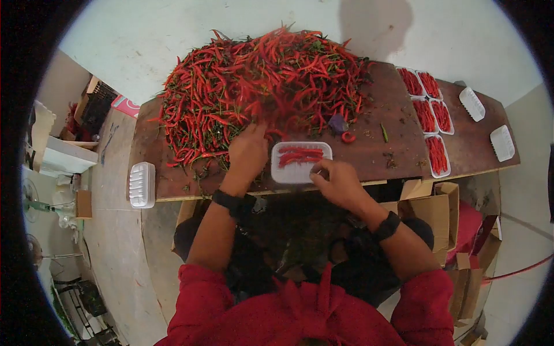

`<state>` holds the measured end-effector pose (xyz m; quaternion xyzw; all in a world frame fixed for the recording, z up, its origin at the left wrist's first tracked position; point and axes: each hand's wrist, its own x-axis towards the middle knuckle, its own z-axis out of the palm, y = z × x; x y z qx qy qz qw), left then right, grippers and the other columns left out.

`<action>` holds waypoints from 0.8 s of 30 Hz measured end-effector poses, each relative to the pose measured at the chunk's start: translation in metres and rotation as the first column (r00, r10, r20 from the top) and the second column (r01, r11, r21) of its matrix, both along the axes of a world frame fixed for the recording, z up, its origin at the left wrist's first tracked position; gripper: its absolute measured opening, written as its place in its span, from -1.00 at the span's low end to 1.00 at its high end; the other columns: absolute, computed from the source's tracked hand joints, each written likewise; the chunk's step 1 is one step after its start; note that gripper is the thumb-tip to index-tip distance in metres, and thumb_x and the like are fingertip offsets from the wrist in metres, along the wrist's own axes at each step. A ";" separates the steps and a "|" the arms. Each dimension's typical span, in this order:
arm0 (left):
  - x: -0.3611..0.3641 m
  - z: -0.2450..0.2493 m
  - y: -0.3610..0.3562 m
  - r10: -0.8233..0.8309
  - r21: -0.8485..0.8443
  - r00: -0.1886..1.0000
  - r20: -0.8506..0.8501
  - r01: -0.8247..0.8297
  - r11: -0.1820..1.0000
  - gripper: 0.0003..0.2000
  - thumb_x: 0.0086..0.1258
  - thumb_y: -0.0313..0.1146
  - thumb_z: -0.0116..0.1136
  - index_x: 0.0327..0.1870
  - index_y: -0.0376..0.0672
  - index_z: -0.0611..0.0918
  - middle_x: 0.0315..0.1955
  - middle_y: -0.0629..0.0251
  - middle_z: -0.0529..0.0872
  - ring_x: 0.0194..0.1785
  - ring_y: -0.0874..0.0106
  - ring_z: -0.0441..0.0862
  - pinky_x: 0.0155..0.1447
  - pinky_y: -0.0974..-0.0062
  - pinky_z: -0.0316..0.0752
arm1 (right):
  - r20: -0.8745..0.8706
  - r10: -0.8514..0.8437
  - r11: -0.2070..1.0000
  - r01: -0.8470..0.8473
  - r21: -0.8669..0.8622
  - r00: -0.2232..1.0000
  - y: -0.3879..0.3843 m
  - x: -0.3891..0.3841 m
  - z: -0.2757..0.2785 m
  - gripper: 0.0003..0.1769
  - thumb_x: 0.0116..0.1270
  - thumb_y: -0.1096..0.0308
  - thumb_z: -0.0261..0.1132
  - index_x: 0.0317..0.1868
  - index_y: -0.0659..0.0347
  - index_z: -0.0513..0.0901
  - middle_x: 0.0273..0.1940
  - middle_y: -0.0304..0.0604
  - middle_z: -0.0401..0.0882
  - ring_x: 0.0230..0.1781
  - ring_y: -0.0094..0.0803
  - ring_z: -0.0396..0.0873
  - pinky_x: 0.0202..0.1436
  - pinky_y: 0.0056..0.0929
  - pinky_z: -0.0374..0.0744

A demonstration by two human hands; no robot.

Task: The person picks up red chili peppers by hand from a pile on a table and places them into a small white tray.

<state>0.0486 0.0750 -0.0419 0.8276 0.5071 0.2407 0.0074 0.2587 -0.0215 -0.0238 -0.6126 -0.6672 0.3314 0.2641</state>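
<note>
My left hand (249,151) reaches into the front edge of a big heap of red chillies (202,98), its fingers stretched out over the peppers. The fingertips are partly blurred against the chillies. In front of me sits a clear plastic tray (300,177) with several red chillies (301,155) laid side by side across its back half. At the tray's front right corner my right hand (337,183) is closed, thumb and forefinger pinched on the rim. The other fingers are curled under.
Filled chilli trays (438,157) stand in two rows on the right, with empty trays (502,143) beyond them. A stack of trays (142,184) is at the table's left edge. A purple lump (338,123) and a green chilli (384,133) lie right of the heap. Cardboard boxes (430,213) stand below.
</note>
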 end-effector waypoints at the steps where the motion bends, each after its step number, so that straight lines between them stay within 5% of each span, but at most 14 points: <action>1: -0.001 0.000 -0.001 0.027 -0.063 0.999 -0.039 -0.029 0.998 -0.74 0.17 -0.39 0.14 -0.10 -0.19 0.55 -0.19 0.11 0.60 -0.20 0.11 0.60 -0.16 0.22 0.53 | 0.001 -0.001 1.000 0.001 0.000 1.000 0.000 0.000 0.000 -0.77 0.15 0.22 0.24 -0.30 0.20 0.65 -0.36 0.07 0.63 -0.30 0.02 0.59 -0.19 -0.07 0.52; 11: -0.002 -0.003 -0.007 0.130 -0.190 0.985 -0.112 -0.149 0.970 -0.68 0.13 -0.36 0.19 -0.06 -0.17 0.52 -0.15 0.08 0.58 -0.17 0.07 0.60 -0.15 0.19 0.54 | 0.072 0.052 0.999 -0.052 0.002 0.996 -0.003 -0.003 0.000 -0.76 0.16 0.19 0.24 -0.26 0.16 0.64 -0.39 -0.03 0.65 -0.35 -0.05 0.62 -0.20 -0.11 0.54; 17: -0.008 -0.010 -0.009 0.093 -0.034 0.995 0.028 -0.092 0.995 -0.76 0.09 -0.40 0.19 -0.21 -0.17 0.51 -0.20 0.08 0.56 -0.27 0.01 0.58 -0.21 0.13 0.49 | 0.098 0.049 0.998 -0.052 0.029 0.994 -0.005 -0.005 -0.003 -0.79 0.16 0.22 0.24 -0.28 0.17 0.61 -0.39 -0.01 0.64 -0.33 -0.05 0.61 -0.20 -0.10 0.54; 24: -0.012 0.026 -0.017 0.186 -0.180 0.970 0.157 -0.157 0.971 -0.77 0.09 -0.43 0.23 -0.23 -0.18 0.51 -0.31 0.08 0.62 -0.22 0.05 0.59 -0.18 0.18 0.46 | -0.030 0.037 0.998 -0.036 0.048 0.999 -0.008 -0.007 0.003 -0.74 0.18 0.22 0.24 -0.23 0.22 0.65 -0.40 0.04 0.63 -0.36 -0.12 0.63 -0.25 -0.24 0.53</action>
